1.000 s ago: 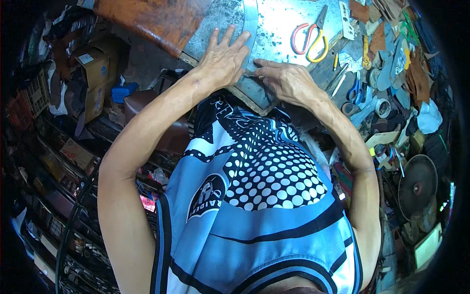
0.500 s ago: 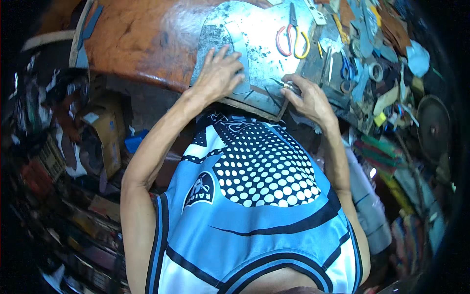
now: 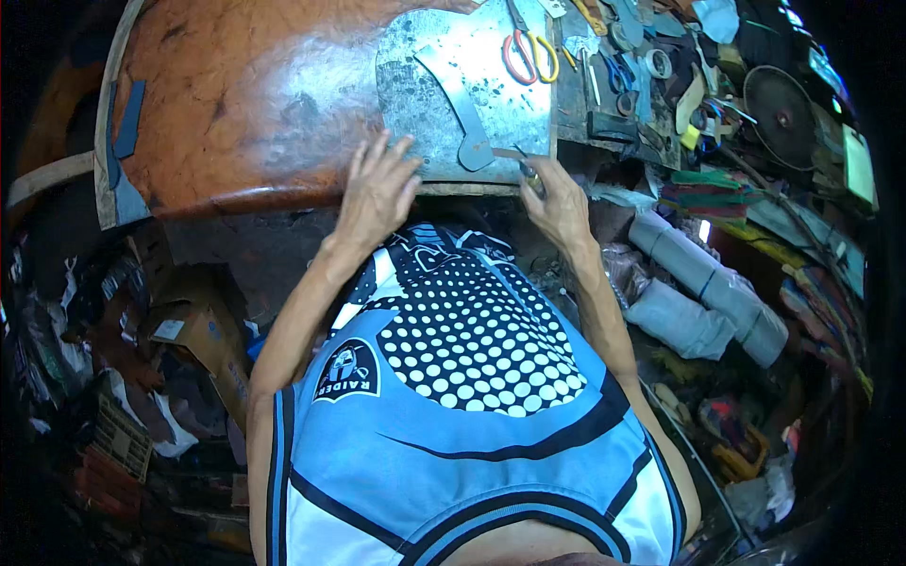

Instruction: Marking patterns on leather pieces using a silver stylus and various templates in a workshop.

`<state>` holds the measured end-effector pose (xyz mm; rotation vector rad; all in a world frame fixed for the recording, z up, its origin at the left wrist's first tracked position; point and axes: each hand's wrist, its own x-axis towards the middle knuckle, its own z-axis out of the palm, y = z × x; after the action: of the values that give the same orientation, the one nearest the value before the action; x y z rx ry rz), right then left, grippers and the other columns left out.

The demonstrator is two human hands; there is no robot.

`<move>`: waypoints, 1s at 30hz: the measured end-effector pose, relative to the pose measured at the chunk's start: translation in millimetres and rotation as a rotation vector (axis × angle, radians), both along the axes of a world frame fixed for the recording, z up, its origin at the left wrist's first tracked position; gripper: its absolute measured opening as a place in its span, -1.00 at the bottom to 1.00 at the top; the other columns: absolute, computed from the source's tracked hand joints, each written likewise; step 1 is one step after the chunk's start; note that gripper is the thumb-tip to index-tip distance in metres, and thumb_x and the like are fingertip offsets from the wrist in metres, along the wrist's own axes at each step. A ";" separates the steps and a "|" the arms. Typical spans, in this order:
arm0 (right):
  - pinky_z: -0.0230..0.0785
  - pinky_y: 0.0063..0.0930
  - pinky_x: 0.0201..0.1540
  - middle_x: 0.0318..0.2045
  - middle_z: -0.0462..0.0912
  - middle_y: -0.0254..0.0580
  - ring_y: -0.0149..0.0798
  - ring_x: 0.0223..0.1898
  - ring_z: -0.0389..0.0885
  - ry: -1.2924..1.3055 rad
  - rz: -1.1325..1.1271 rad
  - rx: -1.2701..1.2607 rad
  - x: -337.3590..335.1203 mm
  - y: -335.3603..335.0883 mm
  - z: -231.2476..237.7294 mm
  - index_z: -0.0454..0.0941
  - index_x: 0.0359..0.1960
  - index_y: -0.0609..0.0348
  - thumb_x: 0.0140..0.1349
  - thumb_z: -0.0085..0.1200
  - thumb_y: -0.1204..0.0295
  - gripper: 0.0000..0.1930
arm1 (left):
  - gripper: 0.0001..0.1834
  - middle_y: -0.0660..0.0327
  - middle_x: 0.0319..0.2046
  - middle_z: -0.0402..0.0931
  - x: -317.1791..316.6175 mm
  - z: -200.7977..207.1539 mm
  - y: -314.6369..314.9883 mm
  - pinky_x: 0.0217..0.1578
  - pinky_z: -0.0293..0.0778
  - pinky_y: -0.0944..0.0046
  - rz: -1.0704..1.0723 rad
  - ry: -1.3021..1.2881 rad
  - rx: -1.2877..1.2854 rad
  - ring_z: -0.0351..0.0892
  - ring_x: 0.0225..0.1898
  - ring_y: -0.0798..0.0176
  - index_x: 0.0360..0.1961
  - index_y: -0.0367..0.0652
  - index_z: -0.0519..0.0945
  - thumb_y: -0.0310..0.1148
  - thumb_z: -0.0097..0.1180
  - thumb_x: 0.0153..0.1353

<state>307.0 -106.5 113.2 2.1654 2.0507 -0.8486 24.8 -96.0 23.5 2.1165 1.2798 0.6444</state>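
Observation:
My left hand (image 3: 377, 191) has its fingers spread, with the fingertips at the near left corner of a worn grey metal plate (image 3: 514, 111) on the bench. It holds nothing. A curved grey strip (image 3: 456, 97) with a rounded end lies on the plate. My right hand (image 3: 559, 205) is at the plate's near right corner, closed around a small knife-like tool (image 3: 525, 167) whose tip points toward the rounded end of the strip.
A large brown leather sheet (image 3: 245, 94) covers the bench on the left. Red and yellow scissors (image 3: 528, 57) lie on the plate's far edge. Tools, tape rolls and a dark round disc (image 3: 780, 106) crowd the right. Grey rolls (image 3: 703, 288) and a cardboard box (image 3: 198, 330) sit below.
My left hand has drawn back from lying flat on the plate to its near corner. The view has shifted, so the bench now sits higher and more to the left.

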 end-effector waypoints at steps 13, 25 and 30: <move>0.49 -0.12 -0.23 -0.32 0.67 0.23 0.12 -0.29 0.70 0.240 -0.334 0.126 -51.0 -0.6 11.8 0.54 0.03 0.26 0.25 0.21 0.24 -0.58 | -0.62 0.00 0.28 0.39 3.6 23.9 27.2 0.37 0.04 -0.25 -0.032 -0.075 0.043 0.19 0.40 -0.16 0.09 -0.18 0.58 -0.30 0.19 0.27; 0.52 0.02 -0.19 -0.27 0.63 0.22 0.21 -0.27 0.67 0.014 0.007 0.323 -62.1 90.9 -54.5 0.53 -0.16 0.32 0.14 0.26 0.21 -0.59 | -0.63 -0.06 0.14 0.51 16.7 32.2 29.0 0.28 0.24 -0.15 0.131 -0.128 -0.008 0.42 0.24 -0.15 0.03 -0.27 0.61 -0.30 0.20 0.27; 0.47 -0.26 -0.24 -0.39 0.69 -0.01 -0.20 -0.37 0.62 0.499 -0.162 -0.084 -47.1 107.9 -50.6 0.61 -0.12 0.37 0.11 0.24 0.13 -0.50 | -0.52 -0.04 0.17 0.50 41.1 21.8 34.8 0.20 0.41 0.02 0.357 -0.606 -0.655 0.49 0.19 0.10 0.20 -0.30 0.51 -0.18 0.09 0.41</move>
<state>259.9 1.5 62.6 2.2693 1.9845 -1.6045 65.9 -61.2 45.3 1.0633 1.2799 0.7951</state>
